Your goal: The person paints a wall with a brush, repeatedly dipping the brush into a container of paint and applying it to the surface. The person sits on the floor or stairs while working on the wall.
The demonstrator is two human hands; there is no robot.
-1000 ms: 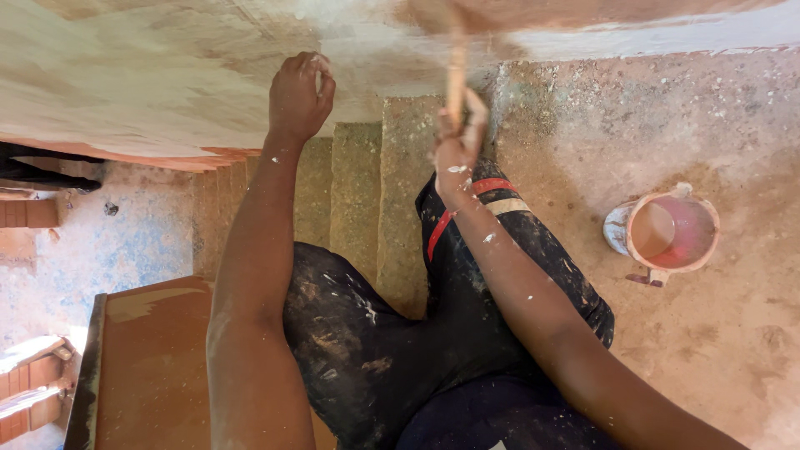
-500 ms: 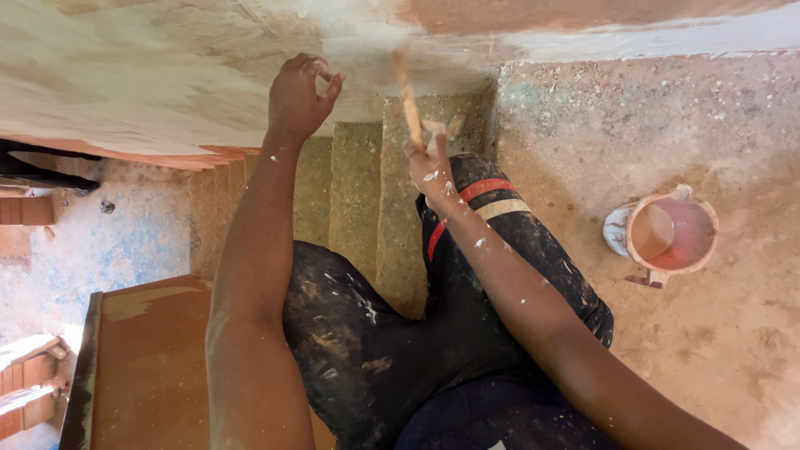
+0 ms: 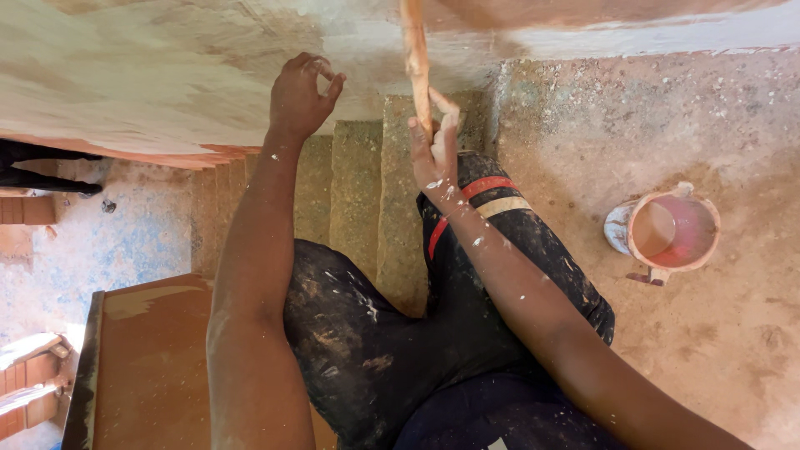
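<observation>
Right hand: the right hand (image 3: 433, 146) is closed around the lower end of a long paint-caked stick handle (image 3: 414, 50), fingers wrapped, one finger lifted off it; the handle rises to the top edge of the view and its working end is out of sight.
Left hand: the left hand (image 3: 302, 93) is curled with its fingertips pinched on something small and pale, too small to name, and rests against the whitewashed wall surface (image 3: 150, 75).
Where the thing is: the handle stands almost upright against the wall's pale band, just beside the wall's right-hand stretch (image 3: 633, 29), where reddish and white streaks meet.
Doing it well: I judge that a steady grip low on the handle, with long even passes that overlap the wet edge, would keep the coat uniform; the braced left hand helps balance.
Edges: the person's dark spattered trousers (image 3: 400, 350) span the concrete steps (image 3: 358, 192), which drop away below; a brown flat board (image 3: 158, 367) lies at lower left.
Open room: the gritty landing floor (image 3: 708, 350) to the right carries a pink bucket (image 3: 671, 233), well apart from the right arm, so the arm has free swing there.
</observation>
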